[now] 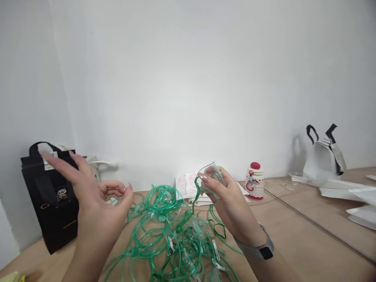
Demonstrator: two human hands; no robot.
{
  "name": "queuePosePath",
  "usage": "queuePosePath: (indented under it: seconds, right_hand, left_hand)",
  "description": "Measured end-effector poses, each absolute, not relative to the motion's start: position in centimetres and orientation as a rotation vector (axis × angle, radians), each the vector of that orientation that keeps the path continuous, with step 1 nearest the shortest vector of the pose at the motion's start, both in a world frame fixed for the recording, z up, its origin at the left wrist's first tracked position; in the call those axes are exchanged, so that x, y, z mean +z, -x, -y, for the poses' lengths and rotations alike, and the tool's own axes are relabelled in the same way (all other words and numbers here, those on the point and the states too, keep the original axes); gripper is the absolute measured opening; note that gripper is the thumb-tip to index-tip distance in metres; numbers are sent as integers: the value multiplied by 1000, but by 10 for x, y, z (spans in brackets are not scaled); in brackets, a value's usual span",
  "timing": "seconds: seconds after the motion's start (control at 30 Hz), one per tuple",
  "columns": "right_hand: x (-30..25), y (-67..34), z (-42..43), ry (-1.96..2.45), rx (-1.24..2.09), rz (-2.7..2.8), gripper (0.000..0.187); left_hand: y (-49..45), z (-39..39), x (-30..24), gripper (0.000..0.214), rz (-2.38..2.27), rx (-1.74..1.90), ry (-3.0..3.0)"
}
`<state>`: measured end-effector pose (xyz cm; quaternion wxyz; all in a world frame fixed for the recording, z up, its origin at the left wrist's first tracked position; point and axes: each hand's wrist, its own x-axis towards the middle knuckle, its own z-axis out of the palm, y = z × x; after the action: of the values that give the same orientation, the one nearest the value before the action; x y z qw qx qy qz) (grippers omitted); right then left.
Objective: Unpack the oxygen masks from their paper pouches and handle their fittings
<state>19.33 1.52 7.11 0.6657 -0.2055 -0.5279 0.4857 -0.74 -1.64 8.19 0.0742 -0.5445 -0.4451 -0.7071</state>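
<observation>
Head view: our right hand [229, 196] grips one clear mask [216, 175], our left hand [95, 201] spreads empty, and remaining green tubing [160, 210] lies tangled on the bench [289, 239].

Two hands [95, 199] [226, 197], one watch [266, 252], one black bag [57, 223], one black-handled white bag [319, 162], one bottle [255, 187], plus green tubes [160, 210] and clear masks [212, 170] too tangled to count surely.

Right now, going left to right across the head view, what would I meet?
Black carrier bag → upper coil of green tubing → clear oxygen mask held in the right hand → red-topped bottle → white bag with black handles.
</observation>
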Motion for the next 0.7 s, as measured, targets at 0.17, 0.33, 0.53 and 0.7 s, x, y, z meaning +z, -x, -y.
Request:
queuePosePath:
  seconds: [0.17,0.33,0.53,0.7]
  right_hand:
    - [70,-192,-10,384,1276,1191,20]
    - [64,-188,-7,291,1286,1252,28]
    - [58,-183,2,413,1156,1497,35]
    - [63,-180,11,470,1042,1555,28]
  left_hand:
    - [7,21,79,109,1282,-2291,1731]
    - [-14,33,69,23,1409,-1981,2540]
    - [-40,35,63,25,1487,-1788,2641]
    - [-40,36,64,22,1475,-1731,2648]
